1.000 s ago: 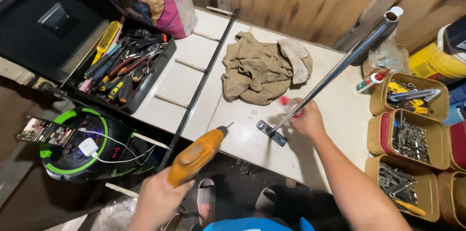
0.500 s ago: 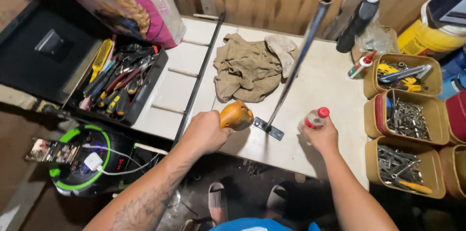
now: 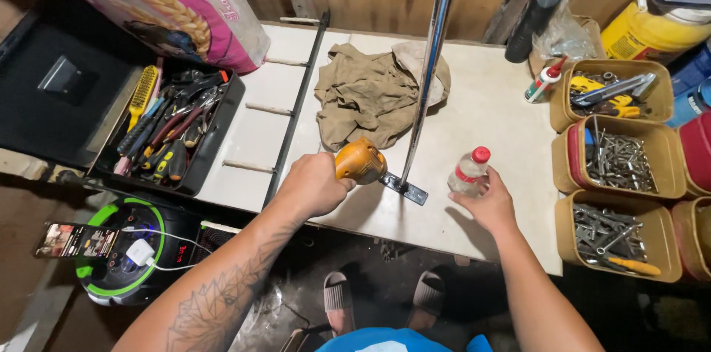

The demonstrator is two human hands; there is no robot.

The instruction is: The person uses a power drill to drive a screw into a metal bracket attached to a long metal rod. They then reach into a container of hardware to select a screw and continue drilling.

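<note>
We grip orange-handled screwdriver (image 3: 361, 160) in left hand (image 3: 312, 184), fist closed round handle, tip at flat base plate (image 3: 406, 189) of chrome pipe (image 3: 429, 71). Pipe stands upright on pale surface (image 3: 489, 122). Right hand (image 3: 486, 200) wraps fingers round small clear bottle with red cap (image 3: 468, 171), just right of plate. Crumpled tan rag (image 3: 370, 93) behind pipe. Black tool tray (image 3: 211, 141) at left, cardboard boxes of hardware (image 3: 615, 163) at right.

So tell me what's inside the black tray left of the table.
The black tray holds pliers and screwdrivers with red, yellow and black handles. Whatever lies beneath that pile is covered.
</note>
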